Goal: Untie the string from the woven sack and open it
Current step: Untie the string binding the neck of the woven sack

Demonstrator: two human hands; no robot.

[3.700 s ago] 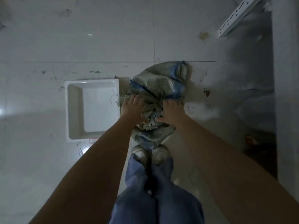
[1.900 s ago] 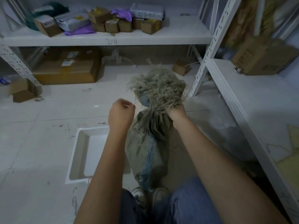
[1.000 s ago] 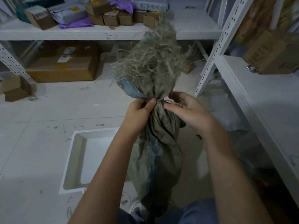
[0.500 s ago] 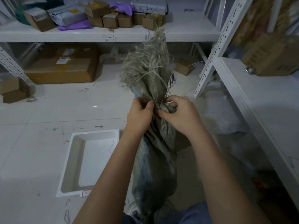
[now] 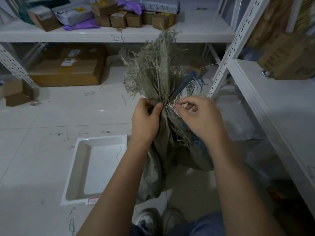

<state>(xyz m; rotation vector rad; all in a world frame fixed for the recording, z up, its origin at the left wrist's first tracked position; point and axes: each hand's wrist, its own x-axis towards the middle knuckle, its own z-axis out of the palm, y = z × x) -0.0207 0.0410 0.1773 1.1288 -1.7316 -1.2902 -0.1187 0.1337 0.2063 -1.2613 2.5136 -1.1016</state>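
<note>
Woven sack (image 5: 163, 150) hangs upright at frame centre, neck cinched by string (image 5: 165, 106), frayed top fanning upward toward the shelf; its base hangs just above the shoes at bottom centre. Left hand (image 5: 144, 120) grips the gathered neck, thumb pressed at the tie; right hand (image 5: 199, 116) pinches narrowly at fibres or string beside the knot, which one unclear. White tray (image 5: 81, 167) on floor, lower left; cardboard boxes (image 5: 68, 68) upper left under shelf.

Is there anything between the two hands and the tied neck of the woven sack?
Nothing visible is. The left hand grips the tied neck of the woven sack, and the right hand pinches there too. Frayed fibres spread above and hide the string itself.
</note>
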